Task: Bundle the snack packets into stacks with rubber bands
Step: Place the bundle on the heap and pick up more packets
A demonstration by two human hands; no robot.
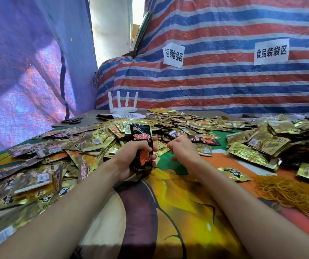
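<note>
My left hand [131, 161] grips a stack of snack packets [141, 146] upright in the middle of the table; the front packet is black with red lettering. My right hand [183, 151] hovers just right of the stack with its fingers curled; whether it pinches a rubber band I cannot tell. A wide heap of loose gold packets [93, 143] covers the table behind and to the left. A tangle of yellow rubber bands [292, 193] lies at the right, near my right forearm.
Gold packets in stacks [265, 144] lie at the right. A white router [123, 107] and black scissors [72, 120] sit at the table's far left edge. A striped tarpaulin [224, 81] with paper signs closes the back. The colourful tablecloth [168, 212] shows between my arms.
</note>
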